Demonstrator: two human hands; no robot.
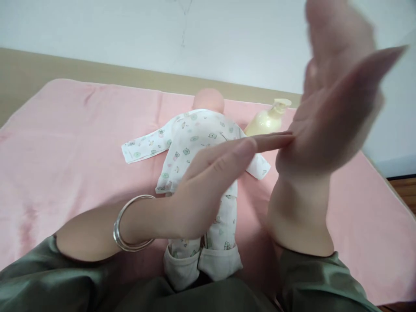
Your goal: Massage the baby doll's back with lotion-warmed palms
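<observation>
My left hand (211, 186) is stretched out above the pink cloth, fingers straight and holding nothing. Its fingertips touch the palm of my right hand (334, 104), or come very close to it. The right hand is raised, fingers pointing up and thumb out to the side, slightly blurred, with nothing in it. Beneath the hands lies a baby doll (198, 138) in a white printed long-sleeved top and matching trousers with turned-up ends. Its smooth head points away from me and no face shows. My left hand covers part of its waist and legs.
A pale yellow pump bottle (264, 122) sits beyond the doll's right-hand sleeve, partly behind my fingers. The pink cloth (81, 151) covers most of a wooden surface (22, 71), and a white wall (113, 34) rises behind. A silver bangle (118, 225) circles my left wrist.
</observation>
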